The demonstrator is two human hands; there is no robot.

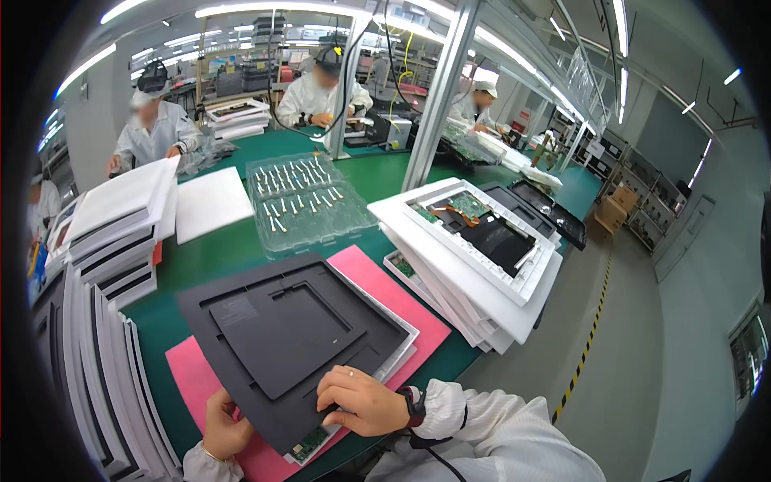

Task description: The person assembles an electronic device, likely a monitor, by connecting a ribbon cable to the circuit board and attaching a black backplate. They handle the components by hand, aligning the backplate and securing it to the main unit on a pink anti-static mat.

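A large dark grey plastic back panel point(281, 337) with a recessed rectangle lies tilted over a white frame point(393, 361). At its near end, a green circuit board point(309, 444) shows from under the panel. My left hand point(225, 426) grips the panel's near left edge, thumb at the rim and the other fingers partly hidden. My right hand point(361, 402) is curled over the near right edge, its fingertips pressing on the panel. A dark band sits on my right wrist. Beneath everything is a pink foam sheet point(430, 329).
At left stand stacked dark panels with white sheets point(104, 377). A clear tray point(301, 201) of small white parts sits beyond. White frames with circuit boards point(482, 233) are piled at right. A metal post point(434, 104) rises mid-bench. Several co-workers sit across the green bench point(213, 273).
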